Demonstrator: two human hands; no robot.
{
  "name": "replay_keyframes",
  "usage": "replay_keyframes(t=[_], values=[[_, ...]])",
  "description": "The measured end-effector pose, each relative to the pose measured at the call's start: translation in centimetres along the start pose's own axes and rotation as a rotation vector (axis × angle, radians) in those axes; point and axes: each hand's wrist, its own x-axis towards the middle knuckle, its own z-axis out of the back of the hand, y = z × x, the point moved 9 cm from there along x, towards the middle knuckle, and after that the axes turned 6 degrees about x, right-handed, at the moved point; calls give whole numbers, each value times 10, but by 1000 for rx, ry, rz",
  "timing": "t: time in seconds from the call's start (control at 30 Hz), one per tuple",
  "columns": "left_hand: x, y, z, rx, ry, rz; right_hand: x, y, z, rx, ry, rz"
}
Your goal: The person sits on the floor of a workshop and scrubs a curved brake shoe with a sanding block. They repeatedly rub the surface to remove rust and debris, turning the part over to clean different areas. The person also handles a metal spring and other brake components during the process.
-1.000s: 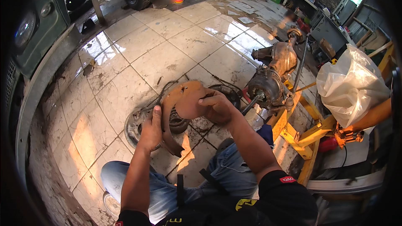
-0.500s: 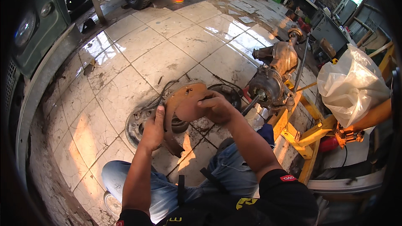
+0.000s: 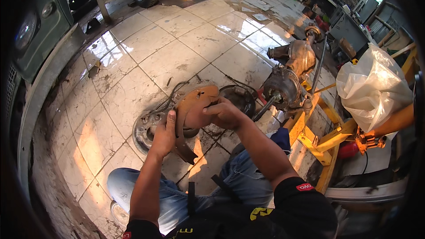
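A rusty brown, crescent-shaped brake shoe is held up in front of me, tilted, above the floor. My left hand grips its left edge, the thumb lying along the rim. In my right hand a reddish-brown sheet that looks like sandpaper is pinched between thumb and fingers, against the shoe's flat face. Behind my left hand, a round metal backing plate lies on the tiles, partly hidden. A second dark round plate sits beyond my right hand.
An axle housing rests at the right on a yellow metal stand. A clear plastic bag hangs over that stand's beam. Vehicle bodywork borders the left. A dark cable lies by the plates.
My right hand has slid slightly left and down with the sheet across the brake shoe. My left hand keeps its grip.
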Motion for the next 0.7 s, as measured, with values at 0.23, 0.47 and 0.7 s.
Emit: replay_keyframes(t=[0.23, 0.47, 0.7], values=[[1, 7, -2, -65, 46, 91, 2, -1, -5, 40, 15, 19], [-5, 3, 3, -149, 11, 170, -4, 15, -10, 84, 34, 52], [-1, 5, 2, -116, -14, 82, -2, 8, -14, 77, 75, 16]])
